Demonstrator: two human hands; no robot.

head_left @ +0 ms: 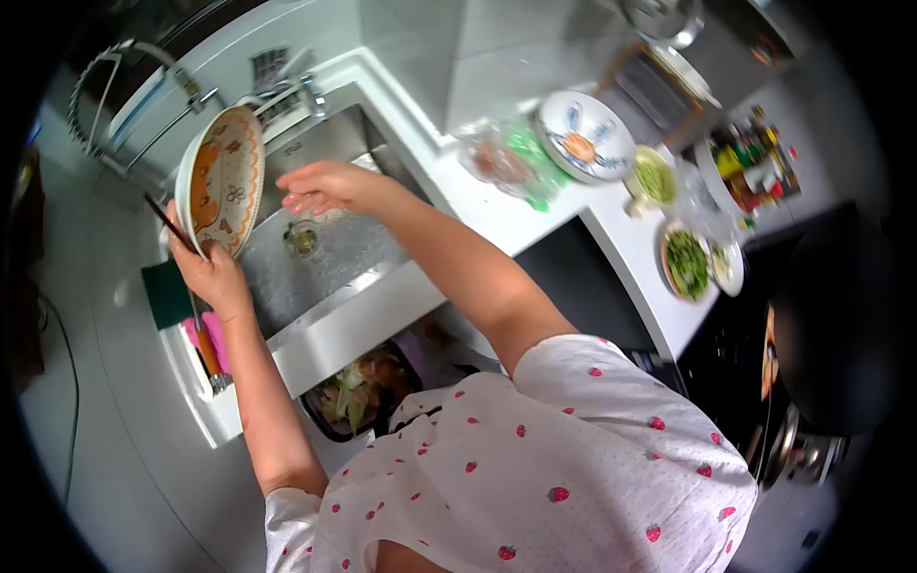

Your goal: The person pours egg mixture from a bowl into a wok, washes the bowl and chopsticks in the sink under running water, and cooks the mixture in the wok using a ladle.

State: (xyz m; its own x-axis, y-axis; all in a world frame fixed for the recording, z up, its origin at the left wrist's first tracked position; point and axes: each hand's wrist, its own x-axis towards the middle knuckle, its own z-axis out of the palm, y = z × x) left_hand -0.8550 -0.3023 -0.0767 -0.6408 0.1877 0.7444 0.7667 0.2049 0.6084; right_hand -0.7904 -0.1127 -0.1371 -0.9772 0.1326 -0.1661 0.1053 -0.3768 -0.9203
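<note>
My left hand [212, 277] grips a patterned bowl [227, 181] by its lower rim, tipped on its side at the left end of the sink. Dark chopsticks [168, 222] are held in the same hand, pressed against the bowl. My right hand [325, 187] hovers over the metal sink [325, 277], its fingers stretched out and loosely curved, holding nothing. Below it lies the drain [300, 239], and the basin floor is wet. Near the far wall of the sink stands a small faucet [311, 95].
A bin of food scraps [363, 392] stands below the sink front. To the right, the counter holds plastic bags [511, 158], stacked plates [585, 134], a cup of chopped greens [652, 180] and a plate of leafy greens [686, 263]. A spring-neck tap [86, 105] rises at left.
</note>
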